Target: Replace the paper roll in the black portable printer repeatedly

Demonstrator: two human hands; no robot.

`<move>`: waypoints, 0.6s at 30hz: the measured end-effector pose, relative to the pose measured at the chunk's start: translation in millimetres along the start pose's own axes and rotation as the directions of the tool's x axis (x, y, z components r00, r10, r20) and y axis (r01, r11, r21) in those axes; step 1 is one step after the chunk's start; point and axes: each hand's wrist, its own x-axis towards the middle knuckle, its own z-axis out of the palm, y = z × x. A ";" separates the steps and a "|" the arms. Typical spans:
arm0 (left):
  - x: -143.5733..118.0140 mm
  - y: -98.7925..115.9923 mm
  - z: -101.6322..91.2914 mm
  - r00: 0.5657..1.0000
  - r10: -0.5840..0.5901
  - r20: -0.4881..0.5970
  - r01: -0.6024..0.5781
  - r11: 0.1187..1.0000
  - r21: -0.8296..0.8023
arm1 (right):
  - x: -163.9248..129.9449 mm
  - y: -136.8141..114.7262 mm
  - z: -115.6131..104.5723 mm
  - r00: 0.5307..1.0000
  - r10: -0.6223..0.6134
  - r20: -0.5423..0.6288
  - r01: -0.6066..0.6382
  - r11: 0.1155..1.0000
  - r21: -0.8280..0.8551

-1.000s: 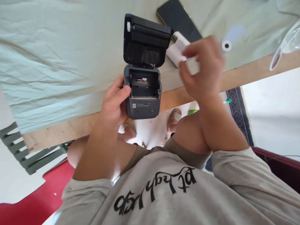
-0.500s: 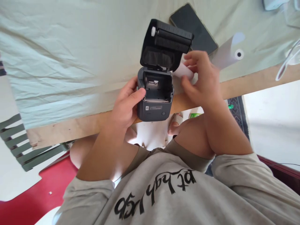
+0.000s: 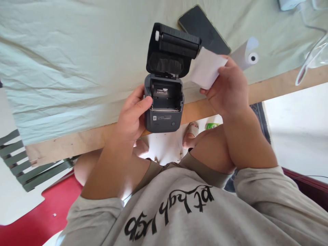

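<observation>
My left hand (image 3: 133,112) is wrapped round the left side of a dark grey label printer (image 3: 164,121), its thumb on the upper edge. The printer's black lid (image 3: 167,63) is flipped up, showing a white-ended roller, and the bay beneath contains no roll. To the right of it, my right hand (image 3: 228,87) grips a white paper roll (image 3: 207,68) between thumb and fingers, apart from the printer. Its far side is hidden from me.
A dark phone (image 3: 205,30) lies behind the printer on the pale cloth (image 3: 77,51). Another white paper roll (image 3: 246,56) stands right of my right hand. A white cable (image 3: 311,51) runs along the right side. The wooden table edge (image 3: 77,140) crosses below my hands.
My right hand has picked up the paper roll from beside the printer and turned it so its broad white side shows. The left hand still holds the printer, its lid up.
</observation>
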 end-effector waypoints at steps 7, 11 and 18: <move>3.2 -3.1 -2.5 0.999 0.031 0.044 -0.031 0.999 -0.008 | -6.5 -4.8 10.2 0.999 -0.024 -0.046 0.022 0.998 -0.056; 2.7 -4.3 -3.2 0.999 0.035 0.026 -0.035 0.999 0.017 | -4.6 -2.8 7.5 0.997 0.041 -0.072 -0.044 0.998 -0.052; 3.9 -6.9 -6.0 0.998 0.027 0.054 -0.027 1.000 0.014 | 6.2 12.6 1.6 0.991 0.134 -0.020 -0.133 0.990 0.039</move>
